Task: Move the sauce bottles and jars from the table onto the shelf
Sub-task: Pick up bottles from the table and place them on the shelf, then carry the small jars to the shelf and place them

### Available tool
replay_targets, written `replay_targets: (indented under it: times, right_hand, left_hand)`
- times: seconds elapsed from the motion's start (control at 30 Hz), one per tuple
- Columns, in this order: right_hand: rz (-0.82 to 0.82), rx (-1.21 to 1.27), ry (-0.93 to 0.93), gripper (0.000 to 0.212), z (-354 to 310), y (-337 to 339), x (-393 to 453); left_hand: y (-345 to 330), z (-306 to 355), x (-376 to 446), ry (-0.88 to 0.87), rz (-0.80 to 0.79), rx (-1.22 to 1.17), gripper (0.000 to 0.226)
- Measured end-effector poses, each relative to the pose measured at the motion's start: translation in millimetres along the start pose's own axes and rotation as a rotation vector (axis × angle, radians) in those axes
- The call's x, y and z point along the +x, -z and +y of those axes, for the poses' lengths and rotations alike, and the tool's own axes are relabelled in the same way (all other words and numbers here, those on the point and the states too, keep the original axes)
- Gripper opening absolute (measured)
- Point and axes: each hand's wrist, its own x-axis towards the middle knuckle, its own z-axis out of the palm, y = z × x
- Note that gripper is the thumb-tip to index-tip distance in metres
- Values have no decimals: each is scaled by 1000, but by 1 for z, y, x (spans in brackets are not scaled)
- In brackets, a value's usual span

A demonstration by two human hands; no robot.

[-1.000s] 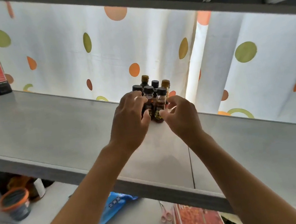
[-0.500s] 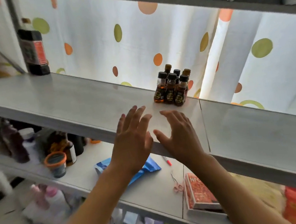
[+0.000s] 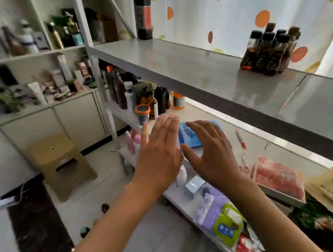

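Two bare hands (image 3: 184, 153), grey shelf (image 3: 173, 60), small bottles (image 3: 267, 54)

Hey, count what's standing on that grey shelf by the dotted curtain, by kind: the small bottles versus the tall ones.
Small dark-capped bottles: 6
Tall dark bottle: 1
Total: 7
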Motion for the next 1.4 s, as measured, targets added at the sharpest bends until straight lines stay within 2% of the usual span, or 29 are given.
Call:
replay_targets:
  times: [0.17, 0.47, 0.7, 1.07, 1.27, 1.4]
  right_hand:
    - [-144, 37, 141, 55, -40, -19, -23]
    - [-332, 94, 350, 62, -161, -73, -59]
    - [-472, 160, 569, 71, -308, -131, -125]
    - [-727, 246, 898, 74, -546, -214, -274]
    - [-837, 311, 993, 74, -647, -250, -345]
    - [-882, 323, 1073, 73, -696, -262, -377]
  left_hand:
    - [39, -12, -61, 39, 47, 38, 55]
    - [112, -67, -187, 313, 43, 254, 63]
    - [188, -116, -333, 624, -30, 404, 82]
    - [322, -164, -575, 1127, -4, 509, 84]
    - [377, -179, -684, 1313, 14, 487, 84]
    - [405, -185, -727, 1386, 81, 475, 80]
